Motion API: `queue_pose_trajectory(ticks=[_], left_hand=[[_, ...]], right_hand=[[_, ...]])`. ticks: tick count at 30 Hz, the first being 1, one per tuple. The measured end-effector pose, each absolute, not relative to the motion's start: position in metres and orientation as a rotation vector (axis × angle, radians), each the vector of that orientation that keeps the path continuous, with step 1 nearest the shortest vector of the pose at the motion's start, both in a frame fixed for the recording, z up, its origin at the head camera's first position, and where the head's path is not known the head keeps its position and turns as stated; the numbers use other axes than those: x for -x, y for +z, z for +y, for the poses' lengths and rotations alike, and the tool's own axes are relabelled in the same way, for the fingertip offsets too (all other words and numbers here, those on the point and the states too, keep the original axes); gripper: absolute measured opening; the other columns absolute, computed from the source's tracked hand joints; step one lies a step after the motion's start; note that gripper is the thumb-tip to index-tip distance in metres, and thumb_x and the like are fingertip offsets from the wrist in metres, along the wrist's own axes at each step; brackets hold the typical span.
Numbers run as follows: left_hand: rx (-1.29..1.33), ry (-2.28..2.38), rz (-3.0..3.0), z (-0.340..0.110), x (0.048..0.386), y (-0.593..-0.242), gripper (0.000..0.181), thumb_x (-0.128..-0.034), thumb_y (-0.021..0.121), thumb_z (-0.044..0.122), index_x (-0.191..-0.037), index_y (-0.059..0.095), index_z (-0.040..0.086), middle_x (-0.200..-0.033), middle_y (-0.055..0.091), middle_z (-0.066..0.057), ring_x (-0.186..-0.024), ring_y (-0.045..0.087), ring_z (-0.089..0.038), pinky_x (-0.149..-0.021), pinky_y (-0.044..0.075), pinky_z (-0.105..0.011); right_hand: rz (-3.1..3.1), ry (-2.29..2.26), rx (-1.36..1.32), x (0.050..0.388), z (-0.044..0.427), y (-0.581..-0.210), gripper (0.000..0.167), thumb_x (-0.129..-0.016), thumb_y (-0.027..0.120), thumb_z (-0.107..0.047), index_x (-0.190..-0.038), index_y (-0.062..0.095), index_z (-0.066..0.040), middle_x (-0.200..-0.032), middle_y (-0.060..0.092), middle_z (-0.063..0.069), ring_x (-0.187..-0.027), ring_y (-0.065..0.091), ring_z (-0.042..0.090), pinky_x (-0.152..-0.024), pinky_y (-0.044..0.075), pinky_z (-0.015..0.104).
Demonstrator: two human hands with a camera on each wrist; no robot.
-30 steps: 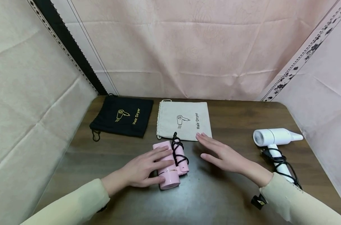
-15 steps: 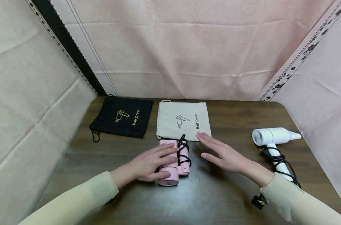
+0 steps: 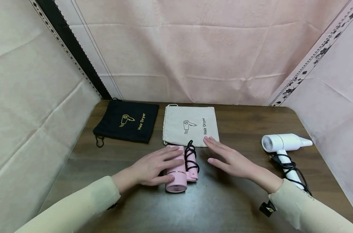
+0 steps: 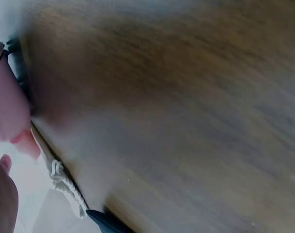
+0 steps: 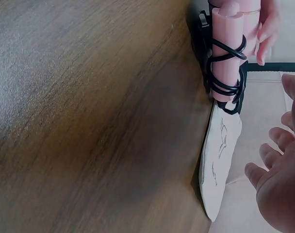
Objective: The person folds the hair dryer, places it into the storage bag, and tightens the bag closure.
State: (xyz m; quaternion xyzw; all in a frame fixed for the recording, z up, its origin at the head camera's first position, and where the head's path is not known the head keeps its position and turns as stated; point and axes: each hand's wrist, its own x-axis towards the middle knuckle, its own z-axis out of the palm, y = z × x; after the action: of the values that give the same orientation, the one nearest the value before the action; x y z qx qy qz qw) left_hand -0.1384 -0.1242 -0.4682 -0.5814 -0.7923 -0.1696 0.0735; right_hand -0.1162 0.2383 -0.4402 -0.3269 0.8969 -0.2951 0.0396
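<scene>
A pink folded hair dryer [image 3: 176,185] lies on the table, its barrel beside its handle, with a black cord [image 3: 191,158] wound round the handle. My left hand [image 3: 153,166] rests on the barrel, fingers laid across its top and thumb near its front end. Part of the barrel is hidden under the fingers. Apart from the dryer, my right hand [image 3: 231,160] holds nothing; its fingers are extended, tips near the corner of a white drawstring bag [image 3: 176,129] marked "Hair Dryer". In the right wrist view the dryer's handle [image 5: 225,53] appears with its cord.
A black drawstring bag [image 3: 127,121] with gold lettering lies at the back left. Toward the right edge of the brown wooden table [image 3: 223,207] is a white hair dryer [image 3: 284,142] with its black cord. Pale cloth [image 3: 217,58] hangs round the back and sides.
Under my left hand the pink hair dryer has turned from a slant to nearly straight and shifted slightly right. My right hand has stayed about where it was.
</scene>
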Motion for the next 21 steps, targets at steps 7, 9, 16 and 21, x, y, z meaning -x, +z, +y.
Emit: queue_pose_trajectory(ticks=[7,9,16,21], left_hand=[[1.657,-0.501,-2.412,-0.138,0.141,-0.458,0.058,-0.1124,0.045,0.052,-0.155,0.057,0.014,-0.166,0.046,-0.015,-0.156,0.038,-0.034,-0.126,0.035,-0.052],[1.633,-0.488,-2.437,-0.143,0.141,-0.455,0.059,-0.1128,0.042,0.053,-0.155,0.056,0.015,-0.166,0.045,-0.015,-0.156,0.038,-0.034,-0.126,0.034,-0.053],[1.522,-0.417,-2.545,-0.167,0.142,-0.447,0.063,-0.1125,0.041,0.056,-0.159,0.051,0.016,-0.169,0.041,-0.014,-0.158,0.034,-0.033,-0.128,0.03,-0.054],[1.405,-0.348,-2.64,-0.19,0.149,-0.444,0.062,-0.1107,0.048,0.055,-0.162,0.048,0.02,-0.172,0.037,-0.009,-0.16,0.031,-0.03,-0.129,0.027,-0.054]], right_hand=[[2.749,-0.893,0.987,0.117,0.239,-0.438,0.069,-0.109,0.063,-0.033,-0.17,0.031,-0.023,-0.175,0.029,0.003,-0.161,0.028,0.034,-0.126,0.016,0.019],[2.745,-0.893,0.971,0.117,0.239,-0.437,0.07,-0.109,0.063,-0.033,-0.17,0.031,-0.023,-0.175,0.028,0.001,-0.161,0.027,0.033,-0.126,0.016,0.019],[2.757,-0.906,0.979,0.116,0.239,-0.436,0.069,-0.109,0.063,-0.031,-0.169,0.032,-0.019,-0.175,0.029,0.005,-0.16,0.029,0.037,-0.124,0.014,0.016],[2.766,-0.908,0.979,0.115,0.24,-0.436,0.069,-0.109,0.064,-0.031,-0.169,0.032,-0.019,-0.176,0.027,0.001,-0.16,0.03,0.036,-0.124,0.012,0.014]])
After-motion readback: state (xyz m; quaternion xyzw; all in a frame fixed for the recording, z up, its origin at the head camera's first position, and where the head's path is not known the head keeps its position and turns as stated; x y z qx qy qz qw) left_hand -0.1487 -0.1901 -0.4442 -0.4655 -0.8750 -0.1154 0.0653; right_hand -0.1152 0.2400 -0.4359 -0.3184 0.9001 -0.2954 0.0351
